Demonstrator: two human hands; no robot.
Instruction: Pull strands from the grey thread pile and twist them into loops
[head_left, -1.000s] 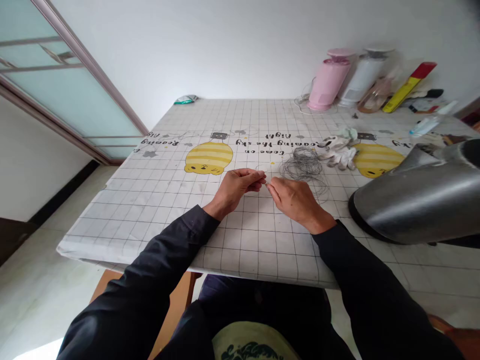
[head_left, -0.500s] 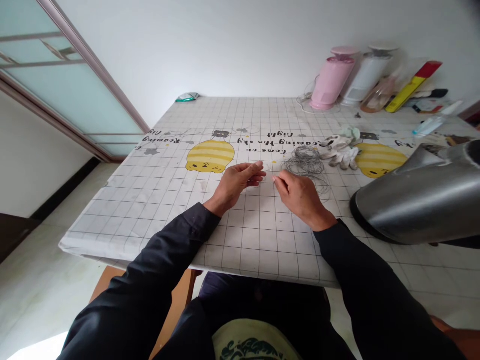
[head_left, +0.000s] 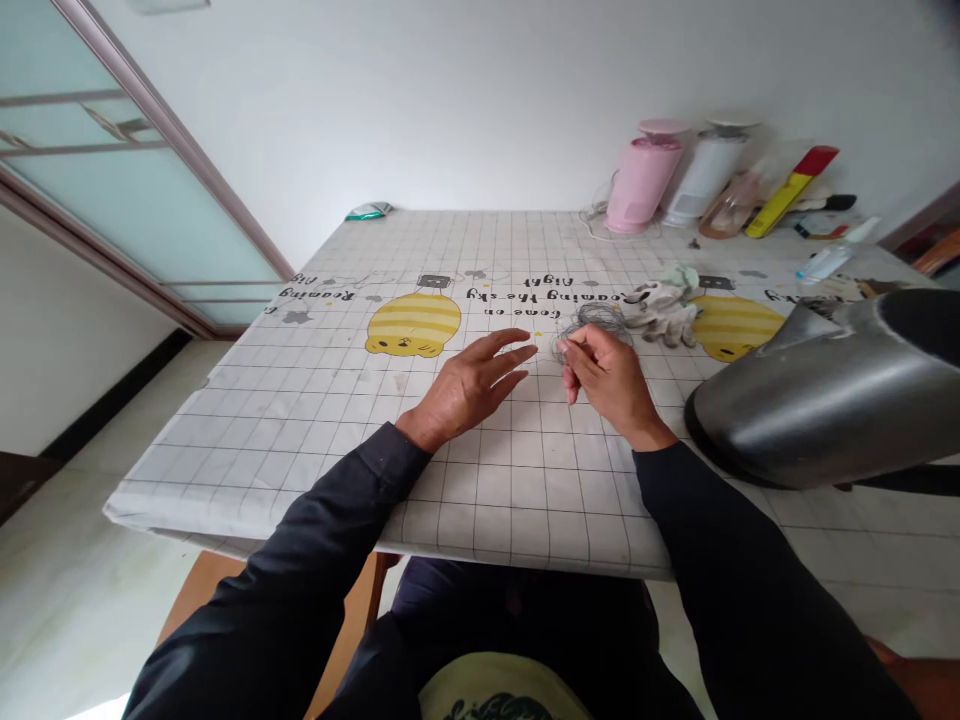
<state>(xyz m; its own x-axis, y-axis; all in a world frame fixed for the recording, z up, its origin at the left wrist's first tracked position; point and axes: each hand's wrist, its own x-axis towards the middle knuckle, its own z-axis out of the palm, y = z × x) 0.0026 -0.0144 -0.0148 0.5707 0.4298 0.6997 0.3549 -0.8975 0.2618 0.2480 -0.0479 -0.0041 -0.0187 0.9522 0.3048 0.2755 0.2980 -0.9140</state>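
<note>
On the checked tablecloth lies a loose tangle of thin grey wire [head_left: 602,318], partly covered by my right hand [head_left: 606,375]. The thumb and index finger of that hand are pinched together, and strands of the wire show at their tips. My left hand [head_left: 476,385] hovers palm down just left of it, fingers spread and holding nothing. A gap of bare cloth separates the two hands. Right behind the tangle rest soiled white work gloves [head_left: 667,315].
A big metal kettle [head_left: 817,400] stands close to my right forearm. Along the wall are a pink cylinder [head_left: 643,185], a white cylinder [head_left: 705,175], a yellow and red box [head_left: 791,195] and bottles. A green packet [head_left: 369,211] lies at the far left corner.
My left hand has turned palm down and its fingers have spread. The right hand has rolled and lifted its fingers over the wire tangle, still pinched. The view has tilted slightly.
</note>
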